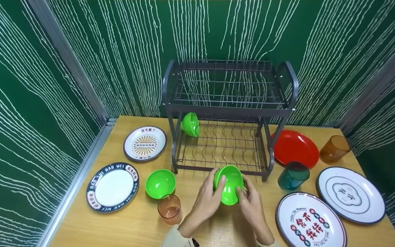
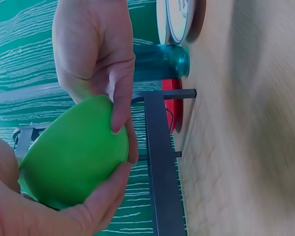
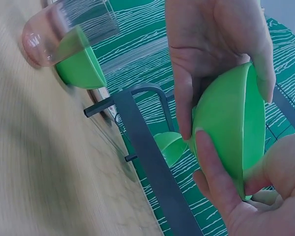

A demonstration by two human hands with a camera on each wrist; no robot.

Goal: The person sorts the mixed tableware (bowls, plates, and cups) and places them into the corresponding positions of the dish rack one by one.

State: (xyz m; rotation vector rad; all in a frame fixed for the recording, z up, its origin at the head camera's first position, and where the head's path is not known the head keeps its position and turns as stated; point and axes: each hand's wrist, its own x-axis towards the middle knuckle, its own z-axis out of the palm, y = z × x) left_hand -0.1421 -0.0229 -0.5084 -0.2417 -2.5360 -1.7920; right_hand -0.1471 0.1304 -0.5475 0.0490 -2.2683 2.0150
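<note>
Green bowl (image 1: pixel 230 187), lifted just before the rack's (image 1: pixel 225 110) front edge.
Left hand (image 1: pixel 208 197) and right hand (image 1: pixel 253 202) grasp its sides; from above, narrow strips of table (image 1: pixel 269 197) separate them from an orange cup (image 1: pixel 170 211) and red-lettered plate (image 1: pixel 312 219). The bowl is glossy, tilted, hollow facing the wearer.

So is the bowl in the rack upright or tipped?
Tipped: in the head view, the bowl stands on edge low in the rack, its mouth facing sideways.

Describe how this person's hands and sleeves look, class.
The left hand and right hand are bare, with no gloves. The left sleeve and right sleeve are pale beige. A small dark item shows beside the left sleeve, too cropped to identify.
</note>
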